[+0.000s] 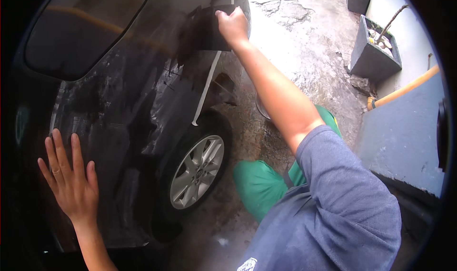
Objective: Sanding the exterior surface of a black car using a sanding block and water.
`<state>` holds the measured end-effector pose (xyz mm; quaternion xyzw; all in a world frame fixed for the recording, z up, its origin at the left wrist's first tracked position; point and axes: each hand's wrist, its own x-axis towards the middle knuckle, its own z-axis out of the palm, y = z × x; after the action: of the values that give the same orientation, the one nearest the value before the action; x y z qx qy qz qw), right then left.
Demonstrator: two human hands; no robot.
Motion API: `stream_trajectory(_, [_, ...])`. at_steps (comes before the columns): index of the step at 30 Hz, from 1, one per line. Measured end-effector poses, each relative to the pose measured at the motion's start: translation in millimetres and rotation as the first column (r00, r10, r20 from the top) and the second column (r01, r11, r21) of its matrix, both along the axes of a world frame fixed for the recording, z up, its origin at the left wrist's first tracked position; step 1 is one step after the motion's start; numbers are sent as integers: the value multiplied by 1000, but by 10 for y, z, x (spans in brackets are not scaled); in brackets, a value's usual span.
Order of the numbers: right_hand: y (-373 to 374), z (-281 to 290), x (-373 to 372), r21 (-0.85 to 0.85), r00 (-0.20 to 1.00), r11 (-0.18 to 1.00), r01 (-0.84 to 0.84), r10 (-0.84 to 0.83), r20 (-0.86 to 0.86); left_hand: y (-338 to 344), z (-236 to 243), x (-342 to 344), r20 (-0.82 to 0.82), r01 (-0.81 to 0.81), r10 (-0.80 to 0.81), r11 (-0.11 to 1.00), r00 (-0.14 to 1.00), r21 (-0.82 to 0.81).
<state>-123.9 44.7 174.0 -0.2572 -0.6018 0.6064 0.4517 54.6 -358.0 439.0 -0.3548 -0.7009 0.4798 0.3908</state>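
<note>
My left hand is spread flat, fingers apart, against the dark body panel of a car, near its rear lower corner. My right arm reaches far forward. At its end my right hand is closed at the edge of a dark rectangular sheet lying along the car's side; the fingertips are mostly hidden. Pale streaks and wet-looking smears mark the panel between the hands. A whitish strip of tape runs down the panel's edge to the wheel arch, passing behind the dark sheet.
The car's wheel with silver spokes stands beside my green-trousered knee. A dark window is at upper left. Wet, cracked concrete lies to the right, with grey planters and a blue-grey wall beyond. A round rim shows behind my arm.
</note>
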Motion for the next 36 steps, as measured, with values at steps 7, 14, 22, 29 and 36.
stream_trajectory(7, [-1198,-352,533,185,970,982,30,17,-244,-116,-2,-8,-16,-18,18,1000,1000,-5])
stream_trajectory(14, [-150,-173,-103,-17,998,999,-32,31,-56,-45,-33,-49,-4,-29,29,1000,1000,6])
stream_trajectory(22, [-234,-239,93,-223,996,972,-81,87,17,-44,21,-34,-9,55,-55,998,998,-10])
stream_trajectory(29, [-1146,-395,473,-125,992,984,-124,122,-20,-159,-4,3,-12,-38,37,999,999,-16])
stream_trajectory(36, [-167,-447,-7,-256,987,958,-129,149,59,-42,-25,-37,-47,-68,67,997,997,-25])
